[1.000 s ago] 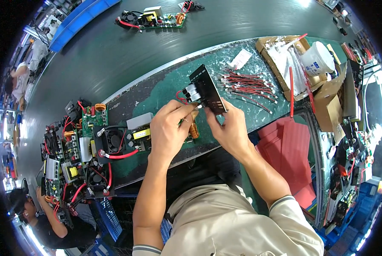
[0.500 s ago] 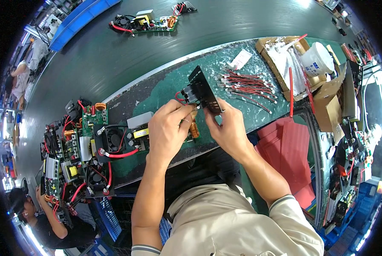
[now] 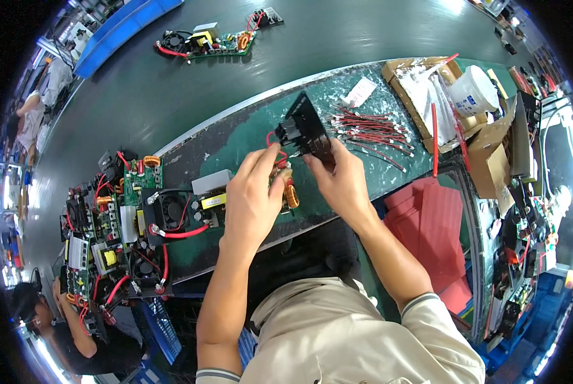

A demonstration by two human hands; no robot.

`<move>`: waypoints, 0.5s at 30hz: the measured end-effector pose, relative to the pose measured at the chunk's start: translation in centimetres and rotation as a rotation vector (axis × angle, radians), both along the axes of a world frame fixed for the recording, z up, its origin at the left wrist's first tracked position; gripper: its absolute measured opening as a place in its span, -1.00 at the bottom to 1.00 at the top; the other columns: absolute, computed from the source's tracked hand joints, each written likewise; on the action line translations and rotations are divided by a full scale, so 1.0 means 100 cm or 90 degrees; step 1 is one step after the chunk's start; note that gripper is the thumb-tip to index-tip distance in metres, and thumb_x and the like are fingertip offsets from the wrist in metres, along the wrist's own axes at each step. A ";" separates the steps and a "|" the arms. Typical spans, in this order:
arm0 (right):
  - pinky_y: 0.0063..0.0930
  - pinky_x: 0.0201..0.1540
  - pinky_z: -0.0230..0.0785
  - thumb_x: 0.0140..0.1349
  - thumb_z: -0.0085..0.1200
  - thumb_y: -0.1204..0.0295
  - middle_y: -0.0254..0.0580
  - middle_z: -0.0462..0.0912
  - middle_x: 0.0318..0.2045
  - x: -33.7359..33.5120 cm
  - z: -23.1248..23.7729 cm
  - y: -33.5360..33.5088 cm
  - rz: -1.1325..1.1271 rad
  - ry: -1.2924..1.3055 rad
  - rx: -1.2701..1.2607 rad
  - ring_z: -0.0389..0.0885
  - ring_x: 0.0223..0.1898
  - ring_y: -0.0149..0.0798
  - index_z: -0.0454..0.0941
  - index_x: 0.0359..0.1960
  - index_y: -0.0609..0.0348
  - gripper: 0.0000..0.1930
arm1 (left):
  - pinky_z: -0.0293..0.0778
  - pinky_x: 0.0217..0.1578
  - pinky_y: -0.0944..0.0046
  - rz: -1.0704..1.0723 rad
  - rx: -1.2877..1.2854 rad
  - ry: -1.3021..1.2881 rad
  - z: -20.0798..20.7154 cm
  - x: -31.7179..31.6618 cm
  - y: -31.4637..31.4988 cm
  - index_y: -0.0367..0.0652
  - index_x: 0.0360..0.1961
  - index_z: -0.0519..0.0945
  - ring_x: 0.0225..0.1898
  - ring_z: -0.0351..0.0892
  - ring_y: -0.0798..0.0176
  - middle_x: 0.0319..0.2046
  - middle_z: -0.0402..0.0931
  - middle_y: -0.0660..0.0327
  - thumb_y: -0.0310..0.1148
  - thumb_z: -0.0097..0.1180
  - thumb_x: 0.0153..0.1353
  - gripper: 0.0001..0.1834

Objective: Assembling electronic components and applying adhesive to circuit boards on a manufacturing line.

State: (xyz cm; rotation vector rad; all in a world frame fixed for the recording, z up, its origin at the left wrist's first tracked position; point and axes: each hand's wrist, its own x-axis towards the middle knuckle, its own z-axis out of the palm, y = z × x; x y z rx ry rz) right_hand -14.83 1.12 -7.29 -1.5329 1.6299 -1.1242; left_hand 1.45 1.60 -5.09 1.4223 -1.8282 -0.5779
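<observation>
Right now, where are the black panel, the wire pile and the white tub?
Black panel (image 3: 315, 127): head view, middle of its face.
Wire pile (image 3: 374, 127): head view, middle of the strands.
White tub (image 3: 477, 89): head view, its side.

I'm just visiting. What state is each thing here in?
Black panel: held, tilted, in the right grip.
Left grip: fingers bent beside a red wire; whether holding it, unclear.
Red-and-black cables: loose, piled together.
Cardboard box: open.
Red sheets: overlapping in a loose stack.
Far circuit board: lying apart, fan attached.
Left-side circuit boards: crowded together.
</observation>
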 end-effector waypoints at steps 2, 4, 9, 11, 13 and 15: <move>-0.27 -0.41 0.41 0.25 0.21 0.39 0.09 0.64 -0.51 -0.017 -0.027 -0.009 -0.045 0.123 -0.162 0.65 -0.49 -0.04 0.56 -0.33 0.38 -0.77 | 0.55 -0.27 0.12 -0.070 -0.049 0.034 -0.001 0.007 0.003 -0.30 -0.15 0.67 -0.27 0.64 -0.02 -0.23 0.59 0.04 -0.55 0.19 0.20 -0.81; -0.22 -0.46 0.36 0.29 0.18 0.22 0.19 0.55 -0.55 -0.023 -0.004 -0.004 0.044 0.306 0.081 0.62 -0.56 -0.07 0.58 -0.52 0.39 -0.60 | 0.54 -0.30 0.12 -0.071 -0.055 0.057 -0.005 0.011 0.007 -0.28 -0.12 0.67 -0.30 0.63 0.03 -0.25 0.57 0.09 -0.62 0.20 0.15 -0.75; -0.65 -0.49 0.40 0.38 0.12 0.20 -0.35 0.68 -0.41 -0.018 0.036 0.019 0.180 -0.299 0.332 0.54 -0.55 -0.52 0.60 -0.17 0.23 -0.70 | 0.53 -0.32 0.15 -0.079 -0.104 -0.057 -0.001 0.006 0.008 -0.26 -0.12 0.68 -0.33 0.61 0.09 -0.30 0.53 0.12 -0.64 0.23 0.07 -0.70; -0.64 -0.45 0.42 0.38 0.11 0.29 -0.33 0.66 -0.43 -0.012 0.028 0.014 0.224 -0.370 0.330 0.56 -0.51 -0.50 0.58 -0.22 0.24 -0.77 | 0.53 -0.32 0.15 -0.089 -0.115 -0.066 -0.003 0.006 0.010 -0.26 -0.12 0.68 -0.33 0.61 0.09 -0.29 0.53 0.13 -0.65 0.23 0.06 -0.70; -0.65 -0.42 0.43 0.38 0.11 0.33 -0.33 0.66 -0.43 -0.011 0.017 0.011 0.256 -0.420 0.322 0.57 -0.48 -0.50 0.58 -0.24 0.24 -0.80 | 0.53 -0.31 0.15 -0.074 -0.128 -0.103 -0.003 0.007 0.012 -0.27 -0.13 0.68 -0.33 0.61 0.10 -0.29 0.53 0.14 -0.63 0.25 0.03 -0.69; -0.63 -0.37 0.44 0.36 0.12 0.39 -0.33 0.65 -0.41 -0.012 0.015 0.009 0.248 -0.484 0.326 0.58 -0.43 -0.50 0.57 -0.25 0.23 -0.85 | 0.53 -0.31 0.15 -0.087 -0.098 -0.043 0.002 0.007 0.013 -0.25 -0.15 0.69 -0.33 0.61 0.11 -0.30 0.53 0.15 -0.62 0.25 0.04 -0.71</move>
